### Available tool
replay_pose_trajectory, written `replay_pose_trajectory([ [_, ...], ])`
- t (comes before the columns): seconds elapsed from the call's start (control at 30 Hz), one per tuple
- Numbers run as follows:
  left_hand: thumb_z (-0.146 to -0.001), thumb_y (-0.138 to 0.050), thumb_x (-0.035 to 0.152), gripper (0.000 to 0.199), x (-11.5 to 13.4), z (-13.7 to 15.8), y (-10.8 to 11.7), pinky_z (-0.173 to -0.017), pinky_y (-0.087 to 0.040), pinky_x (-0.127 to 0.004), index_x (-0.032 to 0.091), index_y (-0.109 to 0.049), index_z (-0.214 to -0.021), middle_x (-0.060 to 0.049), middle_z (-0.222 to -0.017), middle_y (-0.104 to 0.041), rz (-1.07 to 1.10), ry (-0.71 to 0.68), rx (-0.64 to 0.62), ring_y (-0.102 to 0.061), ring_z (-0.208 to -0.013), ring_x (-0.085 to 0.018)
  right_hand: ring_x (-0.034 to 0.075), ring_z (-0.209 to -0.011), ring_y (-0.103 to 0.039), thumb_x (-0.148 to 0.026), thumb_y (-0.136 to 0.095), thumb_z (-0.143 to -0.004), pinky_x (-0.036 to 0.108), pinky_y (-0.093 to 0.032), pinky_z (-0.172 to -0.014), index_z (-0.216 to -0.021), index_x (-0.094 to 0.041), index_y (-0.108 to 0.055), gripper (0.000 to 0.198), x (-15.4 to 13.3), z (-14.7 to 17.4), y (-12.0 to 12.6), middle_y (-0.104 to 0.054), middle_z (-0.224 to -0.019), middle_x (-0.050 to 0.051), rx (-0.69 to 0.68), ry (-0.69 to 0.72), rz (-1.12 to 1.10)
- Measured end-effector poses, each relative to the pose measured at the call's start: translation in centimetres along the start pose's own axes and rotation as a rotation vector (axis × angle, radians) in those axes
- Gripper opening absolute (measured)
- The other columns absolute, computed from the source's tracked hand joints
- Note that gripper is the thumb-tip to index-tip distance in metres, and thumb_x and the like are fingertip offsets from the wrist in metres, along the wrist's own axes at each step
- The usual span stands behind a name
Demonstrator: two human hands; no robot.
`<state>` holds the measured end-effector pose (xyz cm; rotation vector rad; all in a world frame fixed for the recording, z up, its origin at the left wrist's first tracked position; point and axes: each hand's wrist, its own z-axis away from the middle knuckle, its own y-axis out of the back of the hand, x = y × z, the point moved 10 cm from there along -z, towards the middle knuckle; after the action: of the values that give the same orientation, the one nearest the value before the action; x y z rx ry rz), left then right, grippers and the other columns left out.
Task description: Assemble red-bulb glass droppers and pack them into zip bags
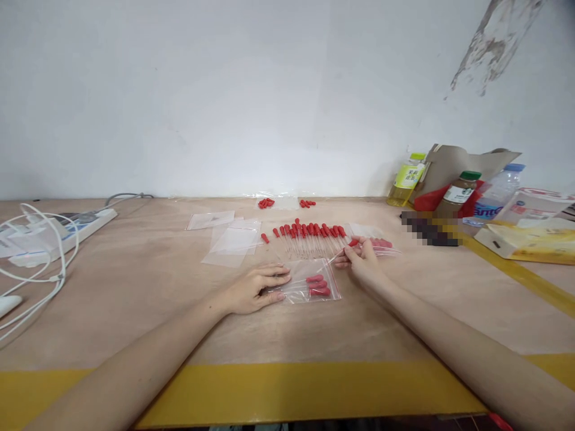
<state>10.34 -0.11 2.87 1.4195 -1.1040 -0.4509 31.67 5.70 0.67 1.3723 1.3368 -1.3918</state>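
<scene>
A clear zip bag lies flat on the table, with several red-bulbed droppers inside. My left hand rests on the bag's left end, thumb and fingers apart and stretched out. Between the fingertips of my right hand is a dropper, pinched near its red bulb. Its thin glass tube slants down to the left, to the bag's right edge with the red seal line; whether the tip is inside, I cannot tell. Just beyond both hands, a row of loose droppers lies with bulbs toward the wall.
Flat bags lie left of the row, and filled bags to its right. Loose red bulbs sit near the wall. A power strip with white cables is far left. Bottles and a tissue pack stand right.
</scene>
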Motion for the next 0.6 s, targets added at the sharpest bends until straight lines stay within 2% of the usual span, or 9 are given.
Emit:
replay_pose_trajectory([
  [0.13,-0.086,-0.046,0.040,0.048,0.0,0.0,0.1,-0.103,-0.029,-0.038,0.026,-0.037,-0.131,-0.005,-0.135,-0.040,0.009,0.034,0.000,-0.036,-0.124,-0.020,0.013,-0.055,-0.059,-0.041,-0.061,-0.067,0.031,-0.050,-0.057,-0.091,-0.026,-0.034,0.039,0.6,1.2,-2.0,-0.055,-0.069,-0.006,-0.147,-0.066,-0.116],
  [0.23,-0.086,-0.046,0.040,0.051,0.1,-0.1,0.3,-0.103,-0.030,-0.036,0.024,-0.035,-0.132,-0.005,-0.135,-0.040,0.002,0.040,0.001,-0.036,-0.124,-0.019,0.010,-0.052,-0.055,-0.045,-0.062,-0.066,0.027,-0.046,-0.053,-0.085,-0.022,-0.041,0.037,0.2,1.8,-2.6,-0.058,-0.074,-0.003,-0.295,-0.030,0.031],
  [0.4,-0.086,-0.046,0.041,0.051,0.2,-0.1,0.4,-0.102,-0.031,-0.036,0.024,-0.034,-0.133,-0.006,-0.134,-0.042,-0.015,0.049,0.000,-0.038,-0.122,-0.019,0.012,-0.067,-0.055,-0.042,-0.064,-0.067,0.026,-0.043,-0.063,-0.082,-0.017,-0.056,0.029,-0.5,1.7,-3.3,-0.062,-0.084,0.002,-0.506,0.112,0.378],
  [0.6,-0.086,-0.046,0.041,0.051,0.3,-0.2,0.4,-0.102,-0.031,-0.037,0.024,-0.034,-0.132,-0.006,-0.133,-0.042,-0.011,0.045,0.005,-0.039,-0.121,-0.020,0.018,-0.085,-0.059,-0.041,-0.058,-0.072,0.033,-0.043,-0.079,-0.086,-0.017,-0.066,0.029,-0.4,2.1,-5.5,-0.067,-0.088,0.004,-0.666,0.191,0.477],
])
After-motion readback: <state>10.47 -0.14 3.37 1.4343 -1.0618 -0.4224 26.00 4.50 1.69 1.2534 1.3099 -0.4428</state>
